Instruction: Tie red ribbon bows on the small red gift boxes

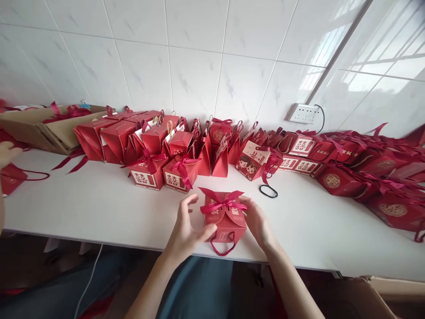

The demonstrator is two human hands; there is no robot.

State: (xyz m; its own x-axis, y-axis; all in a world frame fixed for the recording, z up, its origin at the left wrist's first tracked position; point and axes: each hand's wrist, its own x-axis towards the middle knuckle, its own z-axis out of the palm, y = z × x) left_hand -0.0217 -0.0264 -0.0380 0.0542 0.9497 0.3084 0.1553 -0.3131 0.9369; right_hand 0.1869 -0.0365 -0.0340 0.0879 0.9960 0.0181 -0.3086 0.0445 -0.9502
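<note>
A red gift box with a magenta ribbon bow on top stands at the table's front edge, its twisted cord handle hanging toward me. On its left side is my left hand, fingers spread and apart from the box, with the thumb at its lower left front. My right hand curls round the box's right side, fingers against the back right corner near the ribbon; some fingertips are hidden. Behind stand two bow-tied boxes, a left one and a right one.
Folded red boxes line the tiled wall. Many finished-looking red boxes are piled at right. A black elastic loop lies on the white table. Cardboard trays and another person's hand are at left. A power strip is on the wall.
</note>
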